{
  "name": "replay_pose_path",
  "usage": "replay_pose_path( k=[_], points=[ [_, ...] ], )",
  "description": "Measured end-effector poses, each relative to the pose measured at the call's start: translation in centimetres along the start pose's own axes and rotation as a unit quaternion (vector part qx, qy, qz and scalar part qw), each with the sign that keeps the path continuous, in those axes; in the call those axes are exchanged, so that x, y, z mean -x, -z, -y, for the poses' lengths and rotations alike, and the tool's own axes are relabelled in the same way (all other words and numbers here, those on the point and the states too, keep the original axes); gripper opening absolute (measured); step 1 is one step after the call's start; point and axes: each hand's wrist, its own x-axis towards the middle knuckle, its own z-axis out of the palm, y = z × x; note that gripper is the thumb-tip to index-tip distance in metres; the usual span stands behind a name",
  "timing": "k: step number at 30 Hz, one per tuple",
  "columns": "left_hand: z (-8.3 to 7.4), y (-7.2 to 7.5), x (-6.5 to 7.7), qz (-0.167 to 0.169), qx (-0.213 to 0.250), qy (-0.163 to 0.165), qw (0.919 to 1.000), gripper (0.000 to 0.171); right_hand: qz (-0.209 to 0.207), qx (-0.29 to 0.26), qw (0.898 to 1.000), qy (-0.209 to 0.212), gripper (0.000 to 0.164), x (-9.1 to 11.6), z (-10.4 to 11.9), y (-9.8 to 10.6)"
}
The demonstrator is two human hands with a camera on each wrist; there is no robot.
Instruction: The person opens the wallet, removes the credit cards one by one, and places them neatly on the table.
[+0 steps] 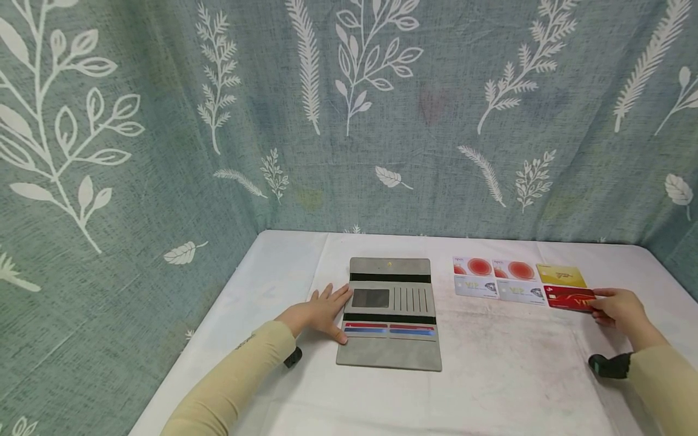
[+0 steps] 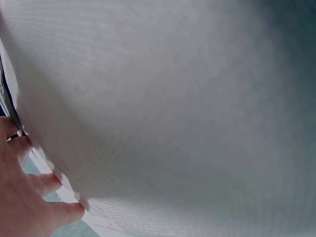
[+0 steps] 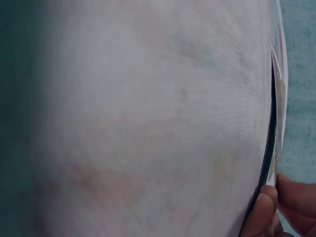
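A grey wallet point(image 1: 388, 354) lies unfolded on the table, with a clear window, card slots and red-and-blue cards point(image 1: 411, 330) tucked into its lower part. My left hand point(image 1: 323, 312) rests at the wallet's left edge, fingers spread. Over at the right, my right hand point(image 1: 623, 312) pinches the right end of a red VIP card point(image 1: 567, 298) between thumb and fingers. In the right wrist view the card point(image 3: 274, 128) appears edge-on, slightly raised at the fingertips. Above the red card lies a gold card point(image 1: 561, 276).
Left of the gold and red cards lie two silver VIP cards point(image 1: 475, 286), below two white cards with red circles point(image 1: 480, 266). A white cloth covers the table point(image 1: 491, 375). Green leaf-patterned curtains point(image 1: 382, 151) hang behind and at the sides.
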Motion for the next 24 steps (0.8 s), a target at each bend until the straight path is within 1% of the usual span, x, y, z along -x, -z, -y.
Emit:
replay_pose_path(
  k=[5, 10, 15, 20, 24],
  points=[
    [0.0, 0.0, 0.0, 0.000, -0.002, -0.001, 1.0000, 0.114, -0.009, 0.051, 0.998, 0.019, 0.059, -1.6, -0.9, -0.2],
    [0.1, -0.1, 0.0, 0.000, 0.003, -0.001, 1.0000, 0.114, -0.013, 0.066, 0.997, 0.024, 0.059, -2.6, -1.4, -0.1],
    [0.0, -0.1, 0.0, 0.000, 0.007, 0.000, 1.0000, 0.114, -0.014, 0.081, 0.996, 0.028, 0.057, -2.7, -1.5, -0.1],
    [0.0, -0.1, 0.0, 0.000, 0.006, -0.001, 1.0000, 0.114, -0.024, 0.106, 0.994, 0.032, 0.051, -2.0, -1.3, 0.0],
    [-0.2, 0.0, 0.1, 0.000, 0.007, -0.001, 1.0000, 0.114, -0.031, 0.114, 0.993, 0.028, 0.048, -1.6, -1.1, 0.0]
  ],
)
